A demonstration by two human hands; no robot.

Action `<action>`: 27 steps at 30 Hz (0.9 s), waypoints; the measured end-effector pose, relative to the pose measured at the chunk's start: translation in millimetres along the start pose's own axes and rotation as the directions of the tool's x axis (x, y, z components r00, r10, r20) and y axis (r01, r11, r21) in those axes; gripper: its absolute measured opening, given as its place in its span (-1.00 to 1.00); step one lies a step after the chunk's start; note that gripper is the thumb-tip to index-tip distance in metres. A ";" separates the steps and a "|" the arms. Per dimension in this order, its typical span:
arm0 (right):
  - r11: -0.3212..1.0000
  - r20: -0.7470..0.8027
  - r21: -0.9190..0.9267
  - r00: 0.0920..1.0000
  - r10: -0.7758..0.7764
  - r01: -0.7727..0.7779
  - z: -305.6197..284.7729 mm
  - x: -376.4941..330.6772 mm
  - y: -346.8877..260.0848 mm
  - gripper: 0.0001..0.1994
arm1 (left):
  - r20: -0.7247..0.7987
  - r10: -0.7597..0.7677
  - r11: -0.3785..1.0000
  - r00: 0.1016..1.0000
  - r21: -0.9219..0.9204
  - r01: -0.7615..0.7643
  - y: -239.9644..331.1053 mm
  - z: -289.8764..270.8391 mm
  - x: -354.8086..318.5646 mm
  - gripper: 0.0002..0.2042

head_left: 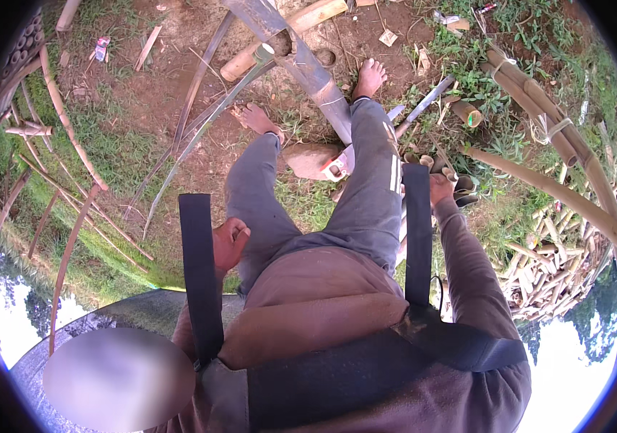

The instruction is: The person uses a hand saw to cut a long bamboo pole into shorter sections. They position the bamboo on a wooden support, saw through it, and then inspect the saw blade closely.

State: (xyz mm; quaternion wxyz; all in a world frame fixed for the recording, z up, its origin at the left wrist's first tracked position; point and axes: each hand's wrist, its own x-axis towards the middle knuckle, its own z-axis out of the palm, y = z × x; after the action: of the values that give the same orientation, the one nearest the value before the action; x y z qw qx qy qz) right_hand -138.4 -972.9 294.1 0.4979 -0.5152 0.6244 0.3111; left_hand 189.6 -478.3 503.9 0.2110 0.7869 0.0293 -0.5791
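Observation:
I am sitting on the ground with both bare feet stretched out ahead. My left hand (230, 242) rests beside my left thigh with the fingers curled in, and I see nothing in it. My right hand (440, 187) reaches down at my right side among several short cut bamboo tubes (460, 186); a black strap covers part of it, so its grip is unclear. A thick grey bamboo pole (308, 68) runs from the top of the view down under my right leg. A small red and white box (335, 169) lies by a flat stone (311, 159) between my legs.
Thin split bamboo strips (70, 137) lie over the grass at left. Long bamboo poles (547, 115) curve along the right, above a heap of short cut bamboo pieces (550, 263). A long metal blade (427, 101) lies near my right foot. Scraps litter the bare dirt ahead.

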 end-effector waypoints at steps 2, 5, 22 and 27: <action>0.918 0.035 -0.365 0.988 -0.154 0.156 5.6 102.0 5.7 -0.59 | -0.093 0.024 0.995 0.995 -0.095 -0.033 -4.1 -6.6 98.9 -0.79; 0.781 0.043 -0.618 0.996 -0.079 0.088 61.5 203.2 -12.3 -0.55 | -0.323 0.175 0.984 0.930 0.093 -0.153 8.5 -65.3 240.6 -0.77; 0.879 -0.126 0.141 0.889 -0.441 0.456 87.7 327.8 -136.6 -0.79 | -0.472 0.697 0.716 0.540 0.424 -0.555 44.5 -164.0 504.6 -0.63; 0.834 -0.349 -0.502 0.829 -0.437 0.228 -69.0 256.9 -223.7 -0.47 | -0.544 0.707 0.700 0.452 0.447 -0.557 27.7 -172.1 479.2 -0.67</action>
State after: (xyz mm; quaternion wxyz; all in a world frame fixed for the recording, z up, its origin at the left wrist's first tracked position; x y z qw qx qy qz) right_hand 61.0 -1182.5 101.3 0.2576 -0.7749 0.5330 0.2217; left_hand 509.3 -535.5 110.7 0.3034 0.9107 -0.2508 -0.1255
